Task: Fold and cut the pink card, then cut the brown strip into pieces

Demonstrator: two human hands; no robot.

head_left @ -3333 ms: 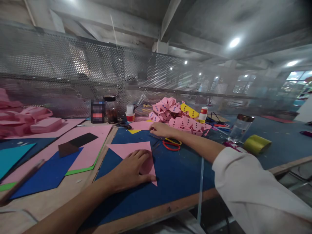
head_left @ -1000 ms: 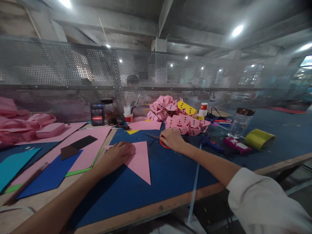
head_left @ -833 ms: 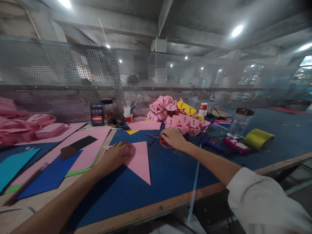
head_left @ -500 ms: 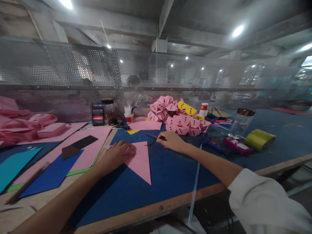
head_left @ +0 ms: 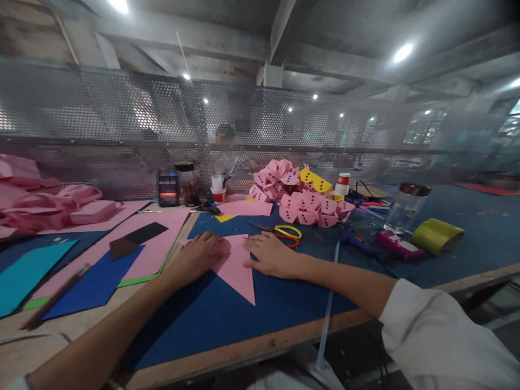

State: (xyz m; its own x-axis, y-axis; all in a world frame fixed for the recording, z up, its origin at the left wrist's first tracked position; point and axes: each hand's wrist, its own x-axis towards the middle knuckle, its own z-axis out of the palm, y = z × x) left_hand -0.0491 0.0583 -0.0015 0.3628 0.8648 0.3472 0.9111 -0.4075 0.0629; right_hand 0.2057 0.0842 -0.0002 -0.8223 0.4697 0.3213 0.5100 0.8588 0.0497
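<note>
A pink sheet of paper (head_left: 238, 271), cut to a pointed shape, lies on the blue mat (head_left: 195, 325) with its tip toward me. My left hand (head_left: 201, 255) holds its left part against the mat, fingers bent and close together; the fingers cover that side. My right hand (head_left: 274, 255) rests at the sheet's right edge, open, fingers apart and fingertips touching the edge. Just behind my right hand lie scissors (head_left: 289, 234) with yellow and red handles, blades pointing left, partly hidden by the hand.
Folded pink pieces with dots (head_left: 309, 203) are heaped at the back. Farther right are a glass jar (head_left: 406, 206), a yellow roll (head_left: 437, 236) and a blue glue gun (head_left: 359, 242). Leftward lie coloured sheets (head_left: 93, 281) and a pink pile (head_left: 44, 200). A perforated screen (head_left: 162, 119) stands behind.
My right hand has let go of the scissors, which now lie on the mat, and has moved to the sheet's right edge with fingers spread. My left hand stays on the sheet.
</note>
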